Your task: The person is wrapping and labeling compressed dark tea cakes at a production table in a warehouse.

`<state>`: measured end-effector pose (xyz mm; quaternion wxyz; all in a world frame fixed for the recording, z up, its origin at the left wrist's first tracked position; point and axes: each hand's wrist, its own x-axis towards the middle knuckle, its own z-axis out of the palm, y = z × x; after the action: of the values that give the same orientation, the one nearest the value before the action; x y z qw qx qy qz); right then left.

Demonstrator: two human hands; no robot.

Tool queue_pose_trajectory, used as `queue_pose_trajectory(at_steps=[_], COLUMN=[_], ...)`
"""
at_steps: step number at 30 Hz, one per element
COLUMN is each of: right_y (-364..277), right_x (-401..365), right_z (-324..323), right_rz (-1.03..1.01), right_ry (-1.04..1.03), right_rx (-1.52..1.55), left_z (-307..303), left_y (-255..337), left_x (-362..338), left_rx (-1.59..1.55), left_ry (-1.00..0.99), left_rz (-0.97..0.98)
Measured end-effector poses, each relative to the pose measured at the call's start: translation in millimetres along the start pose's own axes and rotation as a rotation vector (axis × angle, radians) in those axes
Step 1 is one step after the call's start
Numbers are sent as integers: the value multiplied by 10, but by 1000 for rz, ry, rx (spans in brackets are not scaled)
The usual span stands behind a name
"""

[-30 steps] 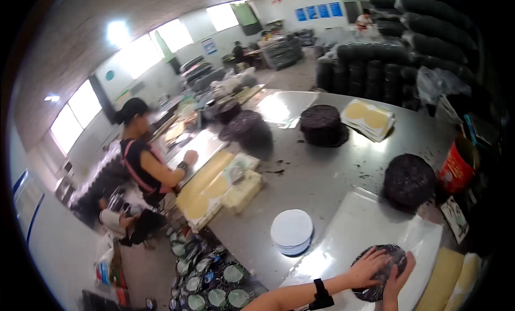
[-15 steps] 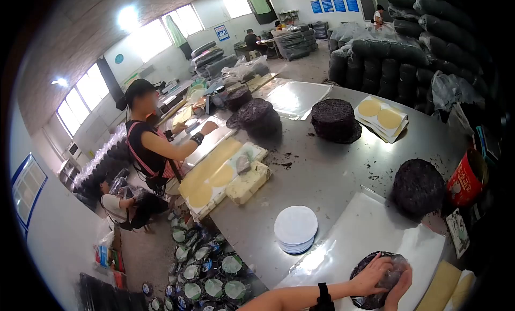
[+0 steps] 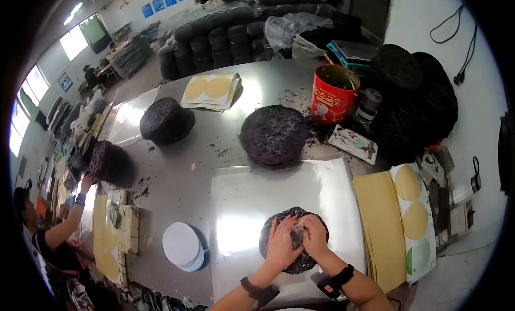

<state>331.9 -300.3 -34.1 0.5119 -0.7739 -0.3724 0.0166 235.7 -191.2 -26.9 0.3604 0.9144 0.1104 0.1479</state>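
A dark, round cake (image 3: 299,266) that looks like dried seaweed lies in clear plastic near the front of the table. My left hand (image 3: 281,242) rests over its left side, fingers curved toward the middle. My right hand (image 3: 316,238) closes in from the right. Between them the clear plastic film (image 3: 298,233) is bunched up on top of the cake, and both hands grip it. The cake sits on a shiny clear sheet (image 3: 247,187). Left of this sheet stands a stack of white paper discs (image 3: 181,244).
Larger dark blocks (image 3: 273,135) stand farther back, with crumbs around them. A red tin (image 3: 333,94) and dark jar (image 3: 368,107) are at the back right. Yellow label sheets (image 3: 380,220) lie to the right. A co-worker (image 3: 56,238) works at the left.
My view has swung to the right and down, so the cake and hands appear nearer the middle. Both hands remain on the cake, now drawn in around the bunched plastic.
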Motion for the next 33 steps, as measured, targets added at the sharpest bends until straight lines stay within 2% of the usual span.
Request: queue_pose_trajectory(at_steps=[3,4,9,12,13,14,15,16,18,20,22,24,25,27,30,33], right_y=[-6,42,57,-304,-465,-559,-506,-303,-215,-240,-209,-8,144,101,320,369], right_x=[29,12,41,-78,-113,-166,-260,-401,-475,-704,-1114,-1686,-2046,-2410,-2548,-2554], right_z=[-11,-29,14,-416,-549,-591,-471,-227,-213,-572,-1332,-1989,-2288,-2679,-2841,-2805], right_rz=[-50,-7,34,95,201,216,167,159,141,45,134,263,330,314,328,276], right_ry=[-47,-141,-151,-259,-235,-136,-68,-30,-98,13,156,418,419,384,343,362], right_rx=[-131,-140,-226,-185,-165,-92,-216,-191,-145,-165,-354,-625,-820,-1215,-1149,-1215], left_z=[6,-18,3,89,67,70,97,155,160,174,170,186,178,186,176,184], left_y=[13,60,72,-9,7,40,14,-39,19,-34,4,-3,2,-12,16,-8], left_x=[8,31,78,32,39,40,29,2,-14,-14,-13,-14,-22,-26,-20,-26], left_rx=[77,84,124,179,205,166,212,261,223,240,247,233,225,229,226,244], left_ry=[-31,-35,-5,54,43,53,33,35,81,83,97,113,112,112,111,104], left_rz=[7,-16,44,135,151,131,139,151,154,167,154,168,165,163,154,162])
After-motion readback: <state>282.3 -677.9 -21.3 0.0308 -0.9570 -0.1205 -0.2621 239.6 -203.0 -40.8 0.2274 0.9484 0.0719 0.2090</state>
